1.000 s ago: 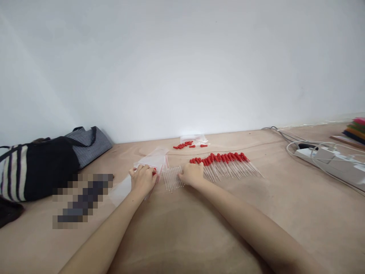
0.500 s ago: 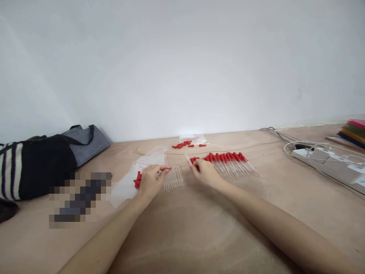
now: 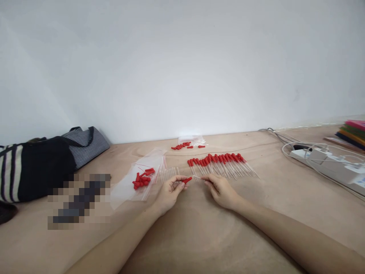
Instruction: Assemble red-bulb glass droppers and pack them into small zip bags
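My left hand [image 3: 172, 192] pinches a red rubber dropper bulb [image 3: 187, 180], its narrow end pointing right. In my right hand [image 3: 220, 189] is a thin clear dropper tube [image 3: 197, 177], one end held close to the bulb; I cannot tell whether they touch. Behind my left hand lie several loose clear tubes [image 3: 169, 173] side by side. A heap of red bulbs [image 3: 142, 180] rests on clear plastic bags [image 3: 125, 192] to the left. Beyond my right hand, a row of droppers [image 3: 225, 161] lies with red bulbs fitted on their tubes.
More red bulbs [image 3: 181, 145] and a small plastic bag [image 3: 190, 139] lie near the wall. A black and striped bag [image 3: 48, 163] and a blurred-out dark object [image 3: 81, 199] are at left. At right are a white power strip [image 3: 327, 161] with cables and a colourful stack [image 3: 353, 133].
My right hand has left the dropper row and come nearer to me, now with a tube in its fingers. My left hand has moved right and nearer with the red bulb, uncovering the heap.
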`<state>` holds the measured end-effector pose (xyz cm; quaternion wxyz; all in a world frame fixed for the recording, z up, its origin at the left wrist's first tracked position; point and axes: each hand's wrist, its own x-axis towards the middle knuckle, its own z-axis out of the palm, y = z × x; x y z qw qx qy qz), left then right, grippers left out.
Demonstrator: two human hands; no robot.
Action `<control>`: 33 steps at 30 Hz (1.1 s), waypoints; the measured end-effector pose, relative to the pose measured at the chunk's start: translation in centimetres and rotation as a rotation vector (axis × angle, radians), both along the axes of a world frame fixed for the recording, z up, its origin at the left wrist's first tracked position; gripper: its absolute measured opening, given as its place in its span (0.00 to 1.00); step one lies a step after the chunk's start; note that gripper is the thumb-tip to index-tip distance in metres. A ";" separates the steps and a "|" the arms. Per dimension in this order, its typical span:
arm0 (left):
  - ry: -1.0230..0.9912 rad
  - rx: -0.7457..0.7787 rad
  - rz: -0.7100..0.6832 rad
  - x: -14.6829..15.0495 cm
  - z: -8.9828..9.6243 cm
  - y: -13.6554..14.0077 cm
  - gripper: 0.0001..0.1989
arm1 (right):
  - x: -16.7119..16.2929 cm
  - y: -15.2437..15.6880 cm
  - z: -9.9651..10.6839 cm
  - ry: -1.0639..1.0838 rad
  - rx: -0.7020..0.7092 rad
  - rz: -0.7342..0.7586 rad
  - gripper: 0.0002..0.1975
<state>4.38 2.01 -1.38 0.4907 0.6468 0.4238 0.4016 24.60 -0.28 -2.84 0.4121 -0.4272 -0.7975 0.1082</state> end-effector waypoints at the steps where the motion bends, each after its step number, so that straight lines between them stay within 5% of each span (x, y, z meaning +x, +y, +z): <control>1: -0.003 -0.001 0.005 0.0 0.0 0.0 0.11 | -0.1 0.0 -0.1 -0.009 -0.004 -0.008 0.11; 22: 0.053 0.159 -0.042 0.4 -0.7 -0.4 0.10 | -1.4 -1.1 0.3 -0.062 -0.026 -0.014 0.07; 29: 0.099 0.186 -0.022 0.2 -0.9 -0.6 0.10 | -1.3 -1.0 0.4 -0.149 0.060 0.003 0.09; 33: 0.141 0.256 -0.031 0.1 -1.2 -0.6 0.09 | -0.9 -0.8 0.5 -0.333 0.277 -0.037 0.11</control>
